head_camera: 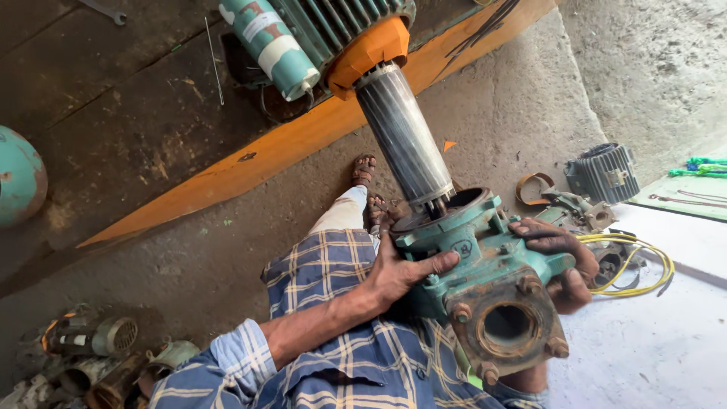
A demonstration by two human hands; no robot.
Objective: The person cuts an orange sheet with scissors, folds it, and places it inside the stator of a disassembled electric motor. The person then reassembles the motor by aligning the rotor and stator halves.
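A teal cast pump housing [485, 250] with a rusty round bolted flange [507, 326] rests against my lap. My left hand [401, 274] presses on its left side, thumb pointing along the casting. My right hand [562, 261], dark with grease, wraps over its right side. A long grey ribbed rotor [405, 136] sticks out of the housing's open top and runs up into an orange collar [369, 51] on a green finned motor body [333, 23] lying on the bench. My foot in a sandal [363, 170] shows beyond the housing.
A dark wooden bench with an orange edge [250, 163] carries a teal-and-white cylinder [271, 45] and a wrench [102, 10]. A teal dome [19, 178] sits far left. Several old motor parts [91, 356] lie bottom left. A grey finned casing [603, 173] and yellow wire [644, 261] lie right.
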